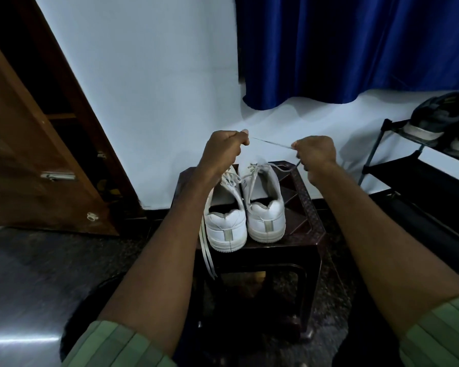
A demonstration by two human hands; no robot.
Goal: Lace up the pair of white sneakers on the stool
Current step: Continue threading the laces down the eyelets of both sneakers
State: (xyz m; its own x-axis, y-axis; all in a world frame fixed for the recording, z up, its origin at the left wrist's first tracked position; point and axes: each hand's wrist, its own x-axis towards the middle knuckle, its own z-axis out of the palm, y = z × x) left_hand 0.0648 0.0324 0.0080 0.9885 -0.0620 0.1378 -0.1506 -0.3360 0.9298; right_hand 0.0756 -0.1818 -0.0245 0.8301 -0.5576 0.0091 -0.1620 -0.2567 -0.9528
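Left hand (224,147) and right hand (316,154) each pinch a thin lace (270,142) taut above two white leather sneakers (245,207), heels nearest, on a dark plastic stool (308,215). Blue curtain (355,49) behind; black shoe rack (408,165) right.

My feed is dim and cool-toned. A hard streak of glare sits on the dark polished stone floor (24,337) at lower left, perhaps from an overhead lamp. The brown wooden door (37,165) smears with motion blur. Wide-angle distortion bows the edges, and the pale blue-white wall (149,88) carries soft shadows.
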